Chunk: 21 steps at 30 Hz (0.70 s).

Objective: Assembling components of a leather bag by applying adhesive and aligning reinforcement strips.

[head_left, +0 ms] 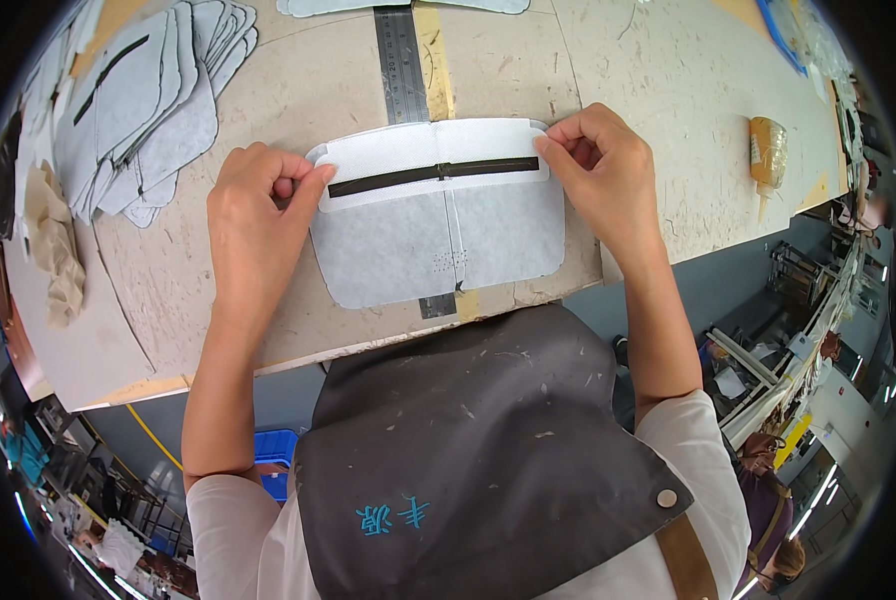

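Observation:
A pale grey panel [378, 255] with rounded corners lies on the table near its front edge, a seam running down its middle. Along its upper part is a white rectangular strip [388, 150], with a long dark slot [388, 181] across it. My left hand [258, 205] pinches the upper left end of the strip between thumb and fingers. At the opposite end, my right hand [608, 165] is closed in a similar pinch at the upper right corner. Both hands' fingertips partly cover the corners, so whether they also grip the panel beneath is hidden.
Under the panel run a metal ruler [400, 70] and a yellow strip [435, 60]. Several similar panels are stacked [118, 95] at the far left, above crumpled brown paper [53, 245]. A nozzled glue bottle [768, 150] lies at the right; clear plastic [818, 35] sits behind it.

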Motion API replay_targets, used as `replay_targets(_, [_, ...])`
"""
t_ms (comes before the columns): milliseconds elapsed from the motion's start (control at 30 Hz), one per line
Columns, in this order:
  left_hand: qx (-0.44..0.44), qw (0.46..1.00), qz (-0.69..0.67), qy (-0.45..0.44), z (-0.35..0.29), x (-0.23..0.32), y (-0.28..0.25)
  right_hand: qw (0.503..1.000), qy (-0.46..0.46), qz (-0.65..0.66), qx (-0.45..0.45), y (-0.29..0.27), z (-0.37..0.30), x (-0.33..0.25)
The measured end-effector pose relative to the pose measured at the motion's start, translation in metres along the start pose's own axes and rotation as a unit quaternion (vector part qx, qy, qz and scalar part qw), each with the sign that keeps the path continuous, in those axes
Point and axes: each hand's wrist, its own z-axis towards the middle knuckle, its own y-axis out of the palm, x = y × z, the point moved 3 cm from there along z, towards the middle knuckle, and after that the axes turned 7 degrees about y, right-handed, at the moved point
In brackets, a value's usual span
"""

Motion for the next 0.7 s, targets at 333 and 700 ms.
replay_targets(333, [0.014,1.0,-0.005,-0.005,0.0,0.002,0.0001,1.0,-0.022,-0.004,0.007,0.0009,-0.0026,-0.0001])
replay_targets(700, [-0.017,0.999,0.031,0.034,0.0018,0.0051,-0.0027,0.999,-0.028,-0.029,0.003,0.0008,-0.0039,-0.0019])
